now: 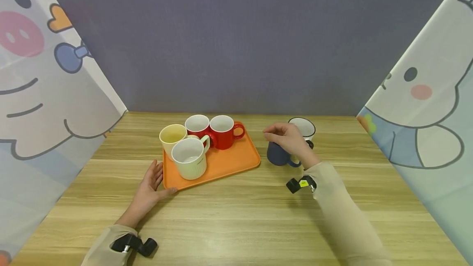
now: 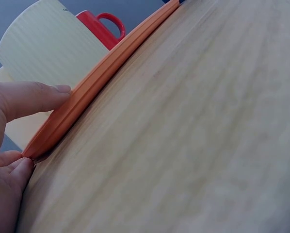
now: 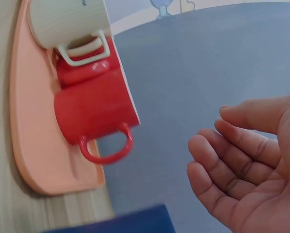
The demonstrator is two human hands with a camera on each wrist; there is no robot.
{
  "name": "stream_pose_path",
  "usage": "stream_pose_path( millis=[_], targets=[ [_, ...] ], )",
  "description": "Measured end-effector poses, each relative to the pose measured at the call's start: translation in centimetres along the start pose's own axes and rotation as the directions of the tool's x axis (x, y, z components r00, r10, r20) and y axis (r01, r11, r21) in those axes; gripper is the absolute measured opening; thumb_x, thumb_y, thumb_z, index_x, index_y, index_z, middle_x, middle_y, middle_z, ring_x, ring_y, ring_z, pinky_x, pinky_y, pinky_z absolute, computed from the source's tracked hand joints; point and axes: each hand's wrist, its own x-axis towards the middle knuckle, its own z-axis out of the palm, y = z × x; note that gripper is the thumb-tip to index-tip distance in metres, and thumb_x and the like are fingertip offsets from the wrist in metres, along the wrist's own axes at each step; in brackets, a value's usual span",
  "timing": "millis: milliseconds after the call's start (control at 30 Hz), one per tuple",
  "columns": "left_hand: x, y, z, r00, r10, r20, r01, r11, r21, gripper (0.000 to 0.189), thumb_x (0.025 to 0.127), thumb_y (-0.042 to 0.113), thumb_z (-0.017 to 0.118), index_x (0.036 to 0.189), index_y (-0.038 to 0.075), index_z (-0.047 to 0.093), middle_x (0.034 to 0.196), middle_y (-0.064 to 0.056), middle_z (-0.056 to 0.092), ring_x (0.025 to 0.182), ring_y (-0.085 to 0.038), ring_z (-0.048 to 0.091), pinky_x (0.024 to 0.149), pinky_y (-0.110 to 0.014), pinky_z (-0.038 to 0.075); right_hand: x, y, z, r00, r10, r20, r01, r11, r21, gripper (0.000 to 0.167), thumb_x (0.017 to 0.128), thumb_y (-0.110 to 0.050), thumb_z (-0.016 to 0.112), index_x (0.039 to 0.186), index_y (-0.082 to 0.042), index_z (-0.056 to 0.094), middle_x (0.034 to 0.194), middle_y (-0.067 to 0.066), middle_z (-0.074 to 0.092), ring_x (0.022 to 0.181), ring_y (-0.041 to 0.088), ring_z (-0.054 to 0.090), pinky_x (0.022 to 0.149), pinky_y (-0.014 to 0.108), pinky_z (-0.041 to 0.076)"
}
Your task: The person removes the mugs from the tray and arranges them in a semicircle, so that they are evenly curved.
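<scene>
My left hand [image 1: 149, 186] holds the near left corner of the orange tray [image 1: 229, 165], thumb against the front rim and fingers along the left side. On the tray stand a pale green mug [image 1: 190, 163], a yellow mug [image 1: 168, 141] and two red mugs, one at the right [image 1: 223, 136] and one [image 1: 196, 125] behind the green one. My right hand [image 1: 290, 136] hovers over a dark blue mug [image 1: 277, 156], partly hiding it. In the right wrist view its fingers are loosely bent, with nothing between them and the thumb.
A white mug [image 1: 304, 125] with a dark rim stands behind the blue mug, partly covered by my right hand. The wooden table [image 1: 229, 221] meets a grey panel [image 1: 236, 44] at the back. Cartoon-printed sheets flank both sides.
</scene>
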Motion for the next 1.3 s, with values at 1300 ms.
stream_pose_path(
  millis=[1300],
  targets=[
    [0.3, -0.3, -0.1, 1.0, -0.008, 0.009, 0.008, 1.0, -0.009, 0.115, 0.08, -0.01, 0.076, 0.155, -0.004, -0.011, 0.159, -0.033, 0.009, 0.145, -0.048, 0.014, 0.111, -0.011, 0.028, 4.2, -0.8, 12.0, 0.984, -0.107, 0.141, 0.094, 0.991, 0.099, 0.017, 0.09, -0.003, 0.07, 0.106, 0.004, 0.07, 0.103, 0.014, 0.071, 0.097, 0.024, 0.066, 0.09, 0.029, 0.055]
  ],
)
